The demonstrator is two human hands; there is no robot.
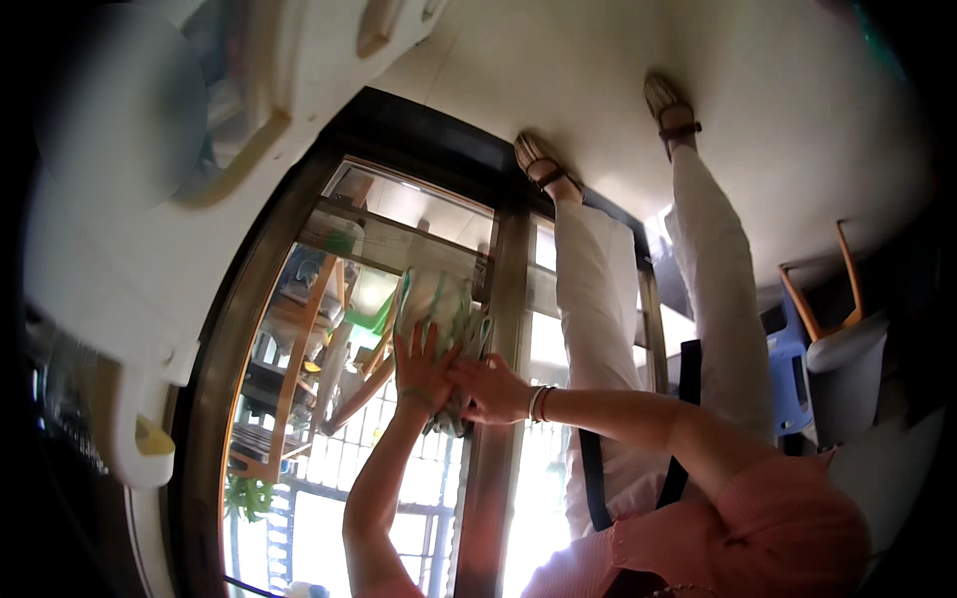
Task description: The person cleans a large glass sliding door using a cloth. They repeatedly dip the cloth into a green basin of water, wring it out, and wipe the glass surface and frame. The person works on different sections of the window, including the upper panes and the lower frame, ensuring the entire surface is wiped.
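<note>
The cloth (436, 309), white with green stripes or checks, is pressed flat against the glass of the window (299, 419), high on the left pane just beside the dark central frame post (498, 419). Both hands are on it. The left hand (419, 374) lies open with its fingers spread wide over the lower part of the cloth, palm pushing it to the glass; the right hand (488, 389) comes in from the side and seems to pinch the cloth's lower right edge between thumb and fingers, though the exact hold is partly hidden behind the left hand. A bracelet (538, 402) sits on the right wrist. To wipe well here, I judge it best to keep the palm flat so the whole cloth bears on the pane, and to keep the bunched edge gathered so it does not trail off the glass (the frame post is very near). The left forearm rises almost straight from the lower edge, wrist bent back; the right forearm reaches across nearly level, elbow bent, in a pink sleeve (788, 518). Through the glass show wooden chairs (299, 329), and a blue chair (807, 369) stands to the right.
</note>
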